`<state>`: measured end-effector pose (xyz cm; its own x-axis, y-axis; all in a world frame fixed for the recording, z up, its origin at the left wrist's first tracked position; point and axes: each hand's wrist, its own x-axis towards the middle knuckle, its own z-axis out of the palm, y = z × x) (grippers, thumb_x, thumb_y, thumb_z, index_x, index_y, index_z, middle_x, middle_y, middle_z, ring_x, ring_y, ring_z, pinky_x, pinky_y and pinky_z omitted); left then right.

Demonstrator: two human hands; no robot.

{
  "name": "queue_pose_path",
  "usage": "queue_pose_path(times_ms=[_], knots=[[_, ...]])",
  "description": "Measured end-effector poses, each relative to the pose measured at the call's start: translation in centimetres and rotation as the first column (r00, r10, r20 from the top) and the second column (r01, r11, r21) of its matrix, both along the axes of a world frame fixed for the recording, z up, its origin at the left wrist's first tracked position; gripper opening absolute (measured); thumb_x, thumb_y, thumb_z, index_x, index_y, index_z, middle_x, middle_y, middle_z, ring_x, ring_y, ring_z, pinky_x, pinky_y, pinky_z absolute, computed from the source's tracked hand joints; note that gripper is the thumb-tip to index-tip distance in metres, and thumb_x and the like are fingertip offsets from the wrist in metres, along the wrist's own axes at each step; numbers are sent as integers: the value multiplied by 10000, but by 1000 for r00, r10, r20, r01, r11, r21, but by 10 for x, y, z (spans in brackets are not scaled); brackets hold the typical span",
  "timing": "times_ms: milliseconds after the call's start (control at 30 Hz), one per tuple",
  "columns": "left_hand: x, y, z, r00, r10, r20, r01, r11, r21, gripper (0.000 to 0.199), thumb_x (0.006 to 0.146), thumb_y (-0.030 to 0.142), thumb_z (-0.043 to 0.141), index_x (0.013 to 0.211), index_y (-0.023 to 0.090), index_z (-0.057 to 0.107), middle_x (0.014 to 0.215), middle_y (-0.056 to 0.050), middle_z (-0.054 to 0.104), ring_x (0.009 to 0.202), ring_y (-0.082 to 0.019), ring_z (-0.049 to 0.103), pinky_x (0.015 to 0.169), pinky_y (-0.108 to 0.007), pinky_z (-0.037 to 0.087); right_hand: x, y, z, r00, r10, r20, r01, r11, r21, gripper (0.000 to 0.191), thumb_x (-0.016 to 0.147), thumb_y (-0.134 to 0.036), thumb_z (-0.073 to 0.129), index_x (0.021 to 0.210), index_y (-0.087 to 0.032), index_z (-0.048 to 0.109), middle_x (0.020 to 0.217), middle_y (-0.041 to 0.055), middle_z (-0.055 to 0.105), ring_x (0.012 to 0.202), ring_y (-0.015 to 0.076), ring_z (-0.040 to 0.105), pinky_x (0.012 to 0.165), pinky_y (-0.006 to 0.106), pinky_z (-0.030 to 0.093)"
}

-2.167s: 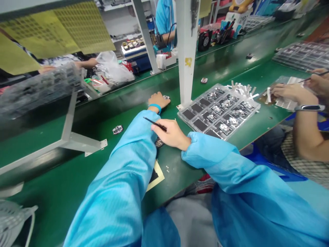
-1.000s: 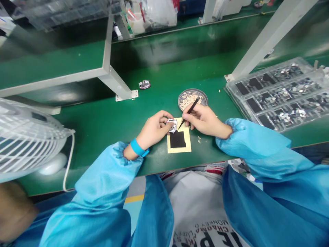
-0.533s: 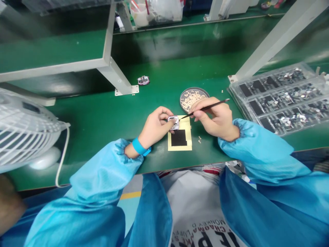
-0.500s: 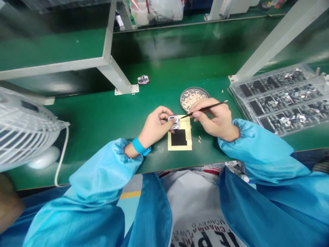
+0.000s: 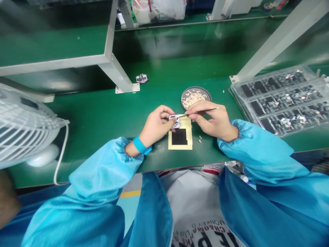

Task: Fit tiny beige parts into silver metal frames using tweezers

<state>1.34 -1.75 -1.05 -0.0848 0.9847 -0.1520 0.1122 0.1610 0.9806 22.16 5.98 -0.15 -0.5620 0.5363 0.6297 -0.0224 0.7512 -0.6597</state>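
Between its thumb and fingers my left hand (image 5: pixel 159 122) grips a small square watch-like case (image 5: pixel 174 121) with a pale inside and a purplish rim. My right hand (image 5: pixel 209 119) pinches dark, slim tweezers (image 5: pixel 203 112), their tip reaching the right edge of the case. Whether the tip touches a part inside is too small to tell. Below the case lies a yellow pad (image 5: pixel 189 135) with a black rectangle (image 5: pixel 179 137) on it. Just beyond my right hand stands a round grey dish (image 5: pixel 183 99) of tiny beige pieces (image 5: pixel 194 97).
A clear compartment tray (image 5: pixel 238 103) of small parts is at the right. Another similar case (image 5: pixel 142 78) lies by the shelf's metal leg (image 5: pixel 120 73). A white fan (image 5: pixel 24 127) with a cord stands at left. Loose beige bits (image 5: pixel 200 139) lie beside the pad.
The tweezers have tilted flatter in my right hand, and their back end has moved left and lower. The case has turned slightly in my left hand.
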Motion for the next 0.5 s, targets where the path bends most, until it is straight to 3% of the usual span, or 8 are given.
queue_pose_path(times_ms=[333, 500], knots=[[0, 0, -1, 999, 6, 36, -6, 1000, 6, 244, 820, 215, 768, 952, 181, 565, 756, 2, 709, 556, -137, 721, 452, -180, 534, -1, 0, -2, 997, -35, 62, 33, 999, 35, 83, 969, -288, 662, 998, -248, 729, 953, 43, 769, 929, 203, 735, 849, 362, 614], [1, -1, 0, 994, -8, 112, 6, 1000, 21, 277, 785, 187, 781, 975, 169, 580, 815, -15, 716, 637, -150, 742, 568, -237, 625, 0, -2, 1, 999, -47, -7, 47, 999, 0, 73, 949, -256, 688, 992, -211, 726, 947, 59, 765, 892, 193, 737, 765, 315, 615]])
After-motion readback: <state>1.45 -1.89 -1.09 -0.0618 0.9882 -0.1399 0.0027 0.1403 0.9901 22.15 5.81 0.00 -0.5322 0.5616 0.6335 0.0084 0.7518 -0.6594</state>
